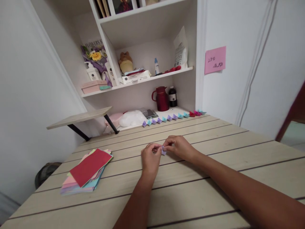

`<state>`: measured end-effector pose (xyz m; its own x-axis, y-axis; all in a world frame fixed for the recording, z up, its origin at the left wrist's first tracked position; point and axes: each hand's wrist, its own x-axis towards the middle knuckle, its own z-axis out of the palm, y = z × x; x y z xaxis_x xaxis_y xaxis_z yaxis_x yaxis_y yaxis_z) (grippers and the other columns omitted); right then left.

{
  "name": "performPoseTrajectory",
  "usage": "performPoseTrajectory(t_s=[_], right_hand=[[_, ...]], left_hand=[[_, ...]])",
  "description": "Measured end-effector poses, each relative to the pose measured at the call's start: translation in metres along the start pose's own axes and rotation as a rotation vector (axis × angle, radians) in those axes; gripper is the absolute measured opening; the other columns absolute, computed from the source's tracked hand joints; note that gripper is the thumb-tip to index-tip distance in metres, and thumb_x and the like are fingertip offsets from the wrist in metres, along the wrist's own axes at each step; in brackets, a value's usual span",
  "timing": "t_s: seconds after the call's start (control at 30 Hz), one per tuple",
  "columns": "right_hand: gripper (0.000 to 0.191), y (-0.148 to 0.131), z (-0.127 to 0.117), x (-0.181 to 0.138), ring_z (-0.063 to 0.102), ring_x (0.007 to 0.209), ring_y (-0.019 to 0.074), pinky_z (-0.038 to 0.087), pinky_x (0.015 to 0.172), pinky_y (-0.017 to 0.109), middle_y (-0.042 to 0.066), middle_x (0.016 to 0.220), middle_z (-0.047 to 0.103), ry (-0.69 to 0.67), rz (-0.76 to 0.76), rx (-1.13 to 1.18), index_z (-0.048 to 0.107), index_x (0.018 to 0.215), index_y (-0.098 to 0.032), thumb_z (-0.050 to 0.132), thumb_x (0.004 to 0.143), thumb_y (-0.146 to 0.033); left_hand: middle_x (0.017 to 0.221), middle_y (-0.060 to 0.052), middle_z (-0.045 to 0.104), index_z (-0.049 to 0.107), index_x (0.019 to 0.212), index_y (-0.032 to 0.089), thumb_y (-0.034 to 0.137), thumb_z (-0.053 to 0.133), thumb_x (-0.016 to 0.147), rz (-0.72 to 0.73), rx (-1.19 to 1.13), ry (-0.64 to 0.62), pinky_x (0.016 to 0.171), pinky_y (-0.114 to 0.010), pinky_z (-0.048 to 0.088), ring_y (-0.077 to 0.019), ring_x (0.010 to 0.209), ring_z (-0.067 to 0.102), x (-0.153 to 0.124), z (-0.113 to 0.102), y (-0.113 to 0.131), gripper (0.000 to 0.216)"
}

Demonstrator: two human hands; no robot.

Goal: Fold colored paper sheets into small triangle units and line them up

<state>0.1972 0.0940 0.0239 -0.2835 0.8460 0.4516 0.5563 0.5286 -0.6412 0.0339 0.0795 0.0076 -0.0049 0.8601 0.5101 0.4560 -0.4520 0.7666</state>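
Observation:
A small folded piece of purple paper (163,150) is pinched between my two hands, just over the middle of the wooden table (190,194). My left hand (152,156) grips its left side with thumb and fingers closed. From the right, my right hand (177,147) pinches the paper's other side. The fingers cover much of it, so its exact folded shape is hard to make out. Beyond the hands, a row of small folded paper pieces (169,118) in purple, light blue, red and pink lines the table's back edge.
A stack of coloured paper (78,187) lies at the left, with a red sheet (91,167) on top. Behind it stands a small raised wooden shelf (81,117) on black legs. A red jug (162,100) and dark bottle (172,97) occupy the cabinet's lowest level.

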Motion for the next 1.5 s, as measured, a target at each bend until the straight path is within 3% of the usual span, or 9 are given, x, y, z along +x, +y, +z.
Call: performPoseTrajectory(t_s=[0.33, 0.9, 1.13, 1.27, 1.5], right_hand=[[0.016, -0.007, 0.001, -0.004, 0.060, 0.063, 0.0158, 0.041, 0.062, 0.025, 0.001, 0.068, 0.072, -0.044, 0.015, 0.005, 0.073, 0.073, -0.022, 0.061, 0.079, -0.030], [0.017, -0.011, 0.012, -0.003, 0.063, 0.074, 0.0166, 0.038, 0.068, 0.025, 0.001, 0.080, 0.074, 0.057, -0.073, -0.252, 0.072, 0.077, -0.023, 0.057, 0.084, -0.024], [0.017, 0.002, 0.005, 0.000, 0.062, 0.073, 0.0181, 0.037, 0.064, 0.026, 0.003, 0.079, 0.073, 0.134, 0.023, -0.245, 0.071, 0.074, -0.022, 0.056, 0.083, -0.023], [0.018, 0.009, 0.003, 0.002, 0.062, 0.069, 0.0173, 0.040, 0.063, 0.025, 0.002, 0.075, 0.072, 0.143, 0.043, -0.191, 0.070, 0.074, -0.020, 0.056, 0.083, -0.025], [0.010, -0.003, 0.011, 0.001, 0.064, 0.077, 0.0157, 0.045, 0.071, 0.024, 0.001, 0.085, 0.072, 0.111, -0.004, -0.048, 0.072, 0.079, -0.021, 0.062, 0.076, -0.020]], left_hand=[[0.068, 0.001, 0.065, 0.063, 0.068, 0.019, 0.014, 0.059, 0.070, -0.019, 0.083, 0.021, 0.061, -0.022, 0.046, -0.0115, 0.061, 0.058, 0.002, 0.004, -0.003, 0.007], [0.059, 0.002, 0.062, 0.061, 0.064, 0.018, 0.015, 0.058, 0.065, -0.197, -0.057, 0.079, 0.053, -0.020, 0.044, -0.0111, 0.055, 0.056, 0.003, 0.009, -0.002, 0.004], [0.060, 0.000, 0.064, 0.062, 0.064, 0.017, 0.015, 0.058, 0.065, -0.238, -0.077, 0.165, 0.054, -0.020, 0.045, -0.0129, 0.057, 0.060, 0.006, 0.003, -0.011, 0.005], [0.062, -0.001, 0.064, 0.062, 0.066, 0.017, 0.017, 0.057, 0.066, -0.224, -0.053, 0.170, 0.055, -0.021, 0.045, -0.0129, 0.057, 0.059, 0.007, 0.001, -0.012, 0.005], [0.065, 0.000, 0.063, 0.062, 0.066, 0.019, 0.018, 0.059, 0.068, -0.110, 0.088, 0.141, 0.060, -0.023, 0.044, -0.0124, 0.059, 0.057, 0.004, 0.007, -0.008, 0.003]])
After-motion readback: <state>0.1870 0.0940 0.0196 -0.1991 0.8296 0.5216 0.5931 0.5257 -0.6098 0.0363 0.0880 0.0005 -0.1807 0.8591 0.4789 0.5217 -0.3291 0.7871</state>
